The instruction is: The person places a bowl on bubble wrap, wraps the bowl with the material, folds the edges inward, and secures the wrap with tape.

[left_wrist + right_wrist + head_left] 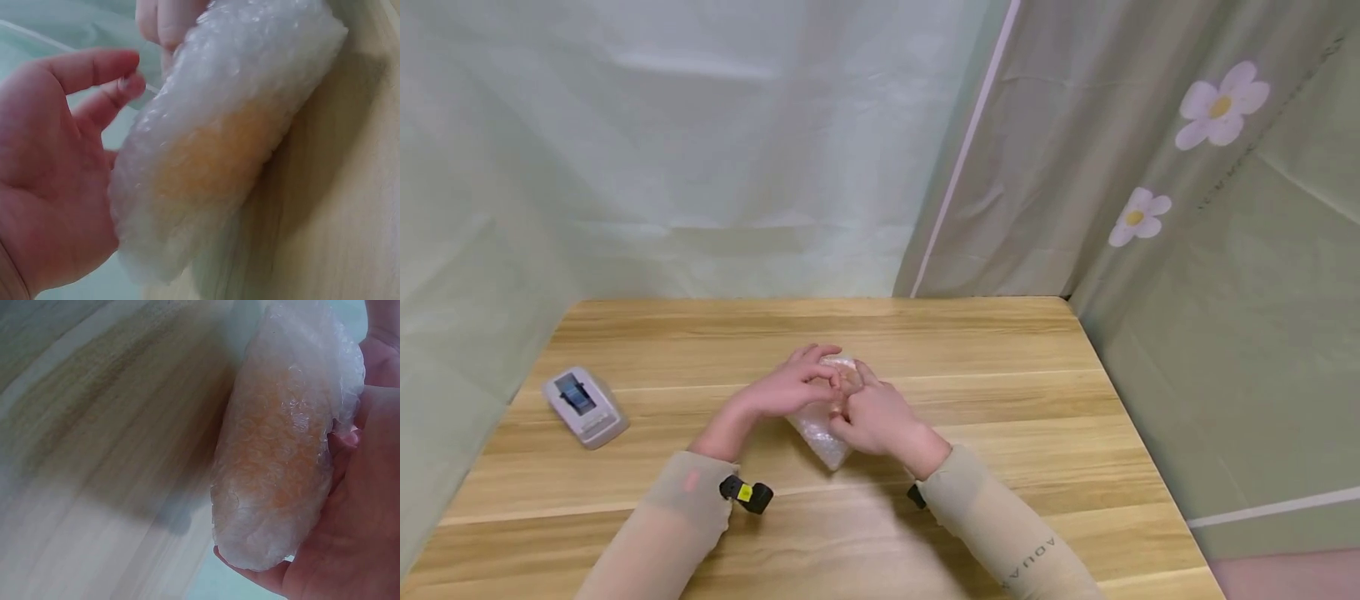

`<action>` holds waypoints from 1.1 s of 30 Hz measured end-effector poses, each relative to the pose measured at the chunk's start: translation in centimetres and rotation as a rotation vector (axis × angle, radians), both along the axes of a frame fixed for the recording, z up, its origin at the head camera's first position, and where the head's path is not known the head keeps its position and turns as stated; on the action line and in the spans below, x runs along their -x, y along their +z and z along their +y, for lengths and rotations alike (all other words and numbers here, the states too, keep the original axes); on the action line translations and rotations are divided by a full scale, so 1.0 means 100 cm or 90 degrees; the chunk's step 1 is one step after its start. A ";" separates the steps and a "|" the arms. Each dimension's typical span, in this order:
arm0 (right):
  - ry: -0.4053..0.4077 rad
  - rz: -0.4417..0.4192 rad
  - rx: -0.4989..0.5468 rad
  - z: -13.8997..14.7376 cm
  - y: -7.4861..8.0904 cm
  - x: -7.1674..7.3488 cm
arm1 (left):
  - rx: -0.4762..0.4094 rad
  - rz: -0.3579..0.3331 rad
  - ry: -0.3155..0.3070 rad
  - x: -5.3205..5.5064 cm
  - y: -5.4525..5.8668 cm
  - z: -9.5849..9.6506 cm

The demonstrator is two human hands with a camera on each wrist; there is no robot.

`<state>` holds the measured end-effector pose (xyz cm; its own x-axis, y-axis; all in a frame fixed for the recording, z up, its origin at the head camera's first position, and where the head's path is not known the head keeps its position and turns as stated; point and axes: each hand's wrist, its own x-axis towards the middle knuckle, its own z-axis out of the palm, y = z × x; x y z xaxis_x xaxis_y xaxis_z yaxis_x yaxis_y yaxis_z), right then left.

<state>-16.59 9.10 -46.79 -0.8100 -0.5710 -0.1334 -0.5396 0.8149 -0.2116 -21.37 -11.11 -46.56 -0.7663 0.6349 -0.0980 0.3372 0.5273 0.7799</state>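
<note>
A bundle in clear bubble wrap (820,429) lies aslant between both hands, low over the table. An orange shape (209,156) shows blurrily through the wrap. My right hand (880,419) holds the bundle from the right. In the right wrist view, its palm runs along one side and a finger curls under the end of the wrap (275,444). My left hand (793,386) arches over the bundle from the left. Its thumb and index fingertips come together beside the wrap in the left wrist view; I cannot tell whether they pinch anything.
A pale tape dispenser (585,408) with a blue roll stands at the left of the wooden table (1000,358). Hanging curtains (737,167) border the back and sides. Each wrist carries a small black camera (748,493) on its strap.
</note>
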 end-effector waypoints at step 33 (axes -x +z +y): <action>0.000 -0.007 -0.039 -0.003 0.003 0.001 | 0.178 0.093 0.134 -0.002 -0.013 0.022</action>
<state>-16.71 8.83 -46.48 -0.8085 -0.5613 -0.1770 -0.5372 0.8267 -0.1675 -21.17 -8.93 -47.84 -0.8962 0.4258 -0.1248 0.2958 0.7830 0.5471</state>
